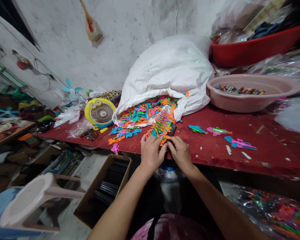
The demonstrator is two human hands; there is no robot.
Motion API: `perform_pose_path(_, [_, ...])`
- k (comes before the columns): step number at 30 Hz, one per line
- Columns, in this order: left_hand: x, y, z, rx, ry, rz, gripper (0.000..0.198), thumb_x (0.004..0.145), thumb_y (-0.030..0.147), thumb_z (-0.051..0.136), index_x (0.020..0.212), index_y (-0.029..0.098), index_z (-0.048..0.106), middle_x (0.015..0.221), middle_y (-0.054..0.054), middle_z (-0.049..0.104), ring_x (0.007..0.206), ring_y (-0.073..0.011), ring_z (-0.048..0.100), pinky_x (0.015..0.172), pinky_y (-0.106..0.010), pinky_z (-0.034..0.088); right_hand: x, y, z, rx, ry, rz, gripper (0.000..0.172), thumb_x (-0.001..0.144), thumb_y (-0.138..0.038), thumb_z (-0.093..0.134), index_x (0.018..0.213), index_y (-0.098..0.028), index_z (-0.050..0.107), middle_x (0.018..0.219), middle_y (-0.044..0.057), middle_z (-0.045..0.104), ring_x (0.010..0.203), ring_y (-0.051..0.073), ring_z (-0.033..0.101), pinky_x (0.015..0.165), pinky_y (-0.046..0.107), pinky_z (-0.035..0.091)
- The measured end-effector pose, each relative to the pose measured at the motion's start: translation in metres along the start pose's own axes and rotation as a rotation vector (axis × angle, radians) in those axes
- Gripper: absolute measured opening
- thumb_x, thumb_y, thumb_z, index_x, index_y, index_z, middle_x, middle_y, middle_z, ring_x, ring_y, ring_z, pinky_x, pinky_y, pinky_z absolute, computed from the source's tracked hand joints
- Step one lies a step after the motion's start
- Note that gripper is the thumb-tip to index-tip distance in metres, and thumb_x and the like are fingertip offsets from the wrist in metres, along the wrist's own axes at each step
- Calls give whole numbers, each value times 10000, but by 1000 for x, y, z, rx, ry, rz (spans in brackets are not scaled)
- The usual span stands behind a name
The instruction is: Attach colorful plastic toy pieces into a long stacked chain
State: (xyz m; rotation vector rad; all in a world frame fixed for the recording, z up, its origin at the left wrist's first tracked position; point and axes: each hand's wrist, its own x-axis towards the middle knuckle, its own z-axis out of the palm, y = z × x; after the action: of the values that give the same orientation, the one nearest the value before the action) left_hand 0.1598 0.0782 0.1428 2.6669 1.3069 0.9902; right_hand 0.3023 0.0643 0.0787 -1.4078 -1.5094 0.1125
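Note:
A dense row of small colourful plastic pieces (162,125), mostly orange, green and blue, stands near the table's front edge, with a dark edge along its right side. At its near end, my left hand (152,153) has curled fingers against the pieces, thumb pointing toward the right hand. Close beside it, my right hand (181,153) is bent with its fingertips together at the same end; what lies between them is too small to make out. Behind the row, a large white sack (165,66) lies on its side, its mouth spilling loose pieces (142,111) of the same kind.
On the red table (240,130) are a yellow fan (100,111), a metal cup (90,134) and a pink basin (252,103) with small coloured bits. A red basin (257,50) sits above. Below are a carton (126,170) of black racks and a plastic stool (35,196).

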Motion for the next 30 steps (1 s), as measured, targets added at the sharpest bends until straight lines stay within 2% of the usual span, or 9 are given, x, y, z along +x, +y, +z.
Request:
perform_pose_path(2, [3,6,4,55,40,-64,234,899,399,605,985,194,679,910,-50,709,911,-211,637,1087,-468,301,1,1,-1,-14,-20,-25,227,942,-217,434,1029,-180,640,925,70,626,841,195,590,737,286,431])
perform_pose_path(5, [6,11,13,129,114,-155,343,889,498,590,789,176,653,803,-59,689,835,-219,631,1067,-455,318,1,1,-3,-6,-28,-18,213,913,-177,433,979,-184,635,900,60,608,812,189,577,706,281,417])
perform_pose_path(10, [7,13,22,169,167,-129,242,904,388,577,798,188,663,807,-54,679,843,-221,619,1064,-455,309,-1,1,-3,110,-30,17,164,902,-220,467,938,-195,625,870,47,593,784,178,569,705,279,431])
perform_pose_path(13, [10,14,20,188,129,-131,214,887,338,580,752,191,657,801,-51,675,837,-221,613,1028,-458,323,-5,1,0,190,5,91,197,848,-186,483,989,-190,621,880,39,592,712,160,558,665,275,439])
perform_pose_path(17, [18,15,13,177,35,-130,228,890,337,567,731,207,666,809,-40,689,847,-219,616,1008,-465,319,-9,5,6,273,21,194,186,818,-192,501,964,-180,616,872,28,583,628,136,532,615,272,437])
perform_pose_path(20, [23,15,6,120,-28,-163,173,876,372,601,840,224,683,844,-29,713,873,-215,635,1030,-458,303,-9,9,8,276,0,198,160,829,-213,512,940,-184,624,880,32,590,645,140,537,629,276,433])
perform_pose_path(23, [27,17,1,98,-67,-230,282,832,473,653,936,211,669,857,-32,729,865,-224,655,1026,-440,314,-8,11,8,201,4,177,141,815,-193,503,893,-190,621,853,32,589,681,156,524,633,277,408])
perform_pose_path(27, [33,20,-1,198,-115,-239,289,893,444,553,771,212,675,755,-31,721,777,-211,655,961,-402,343,-4,12,7,197,-19,164,154,818,-200,497,900,-186,628,839,34,594,695,158,528,652,278,410])
perform_pose_path(30, [39,21,-4,232,-166,-251,306,901,402,514,725,220,686,719,-32,720,740,-201,644,868,-359,360,-3,21,6,269,-36,181,172,808,-222,514,901,-177,650,836,37,626,716,156,552,673,274,430])
